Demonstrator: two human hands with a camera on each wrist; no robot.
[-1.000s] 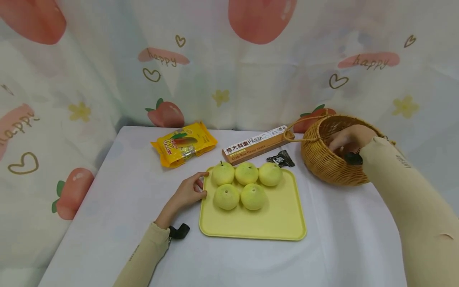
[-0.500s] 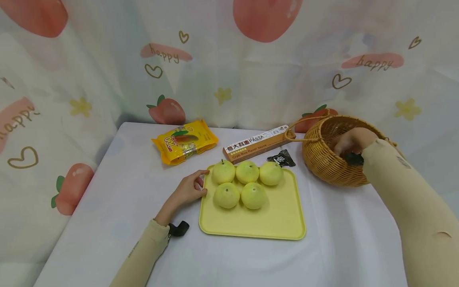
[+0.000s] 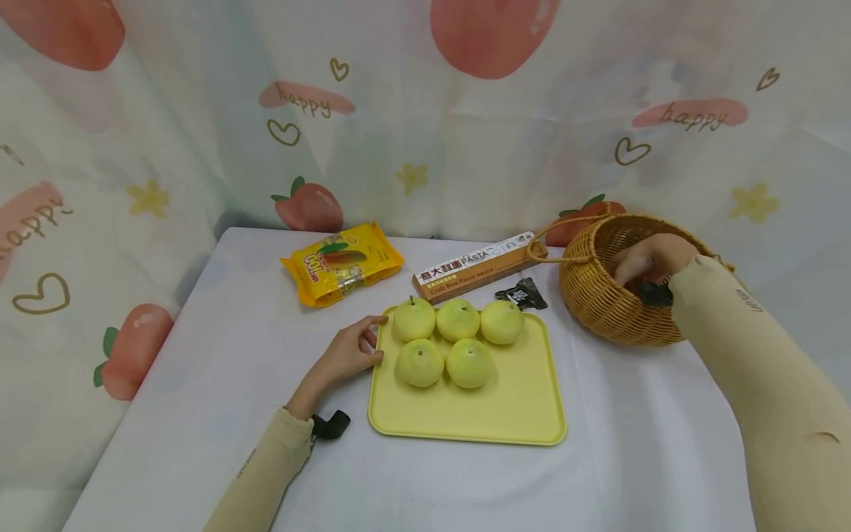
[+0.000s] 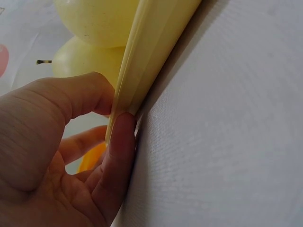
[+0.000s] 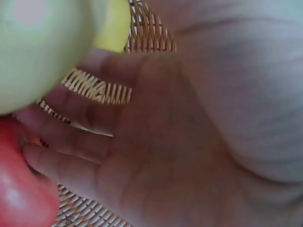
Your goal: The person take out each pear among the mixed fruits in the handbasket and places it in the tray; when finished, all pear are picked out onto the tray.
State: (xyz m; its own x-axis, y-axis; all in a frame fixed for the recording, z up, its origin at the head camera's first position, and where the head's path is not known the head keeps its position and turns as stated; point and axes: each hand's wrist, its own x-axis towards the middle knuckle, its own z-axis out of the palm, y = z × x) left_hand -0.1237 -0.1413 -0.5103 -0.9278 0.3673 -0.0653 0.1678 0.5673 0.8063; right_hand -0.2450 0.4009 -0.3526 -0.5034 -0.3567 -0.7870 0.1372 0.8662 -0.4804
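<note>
A yellow tray bears several round yellow-green pears, set in two rows. My left hand pinches the tray's left rim between thumb and fingers; the left wrist view shows this rim up close. Inside a wicker basket at the right is my right hand. In the right wrist view its fingers reach behind a pale green round fruit, which hides some fingertips. The little finger touches a red, tomato-like fruit. Whether the hand grips the green fruit is hidden.
Behind the tray lie a yellow candy bag, a pasta box and a small black packet. Part of something yellow shows in the basket. A wicker handle leans left. A patterned curtain hangs behind the table.
The view shifts slightly. My left hand stays on the tray rim, and my right hand stays in the basket with only small movement.
</note>
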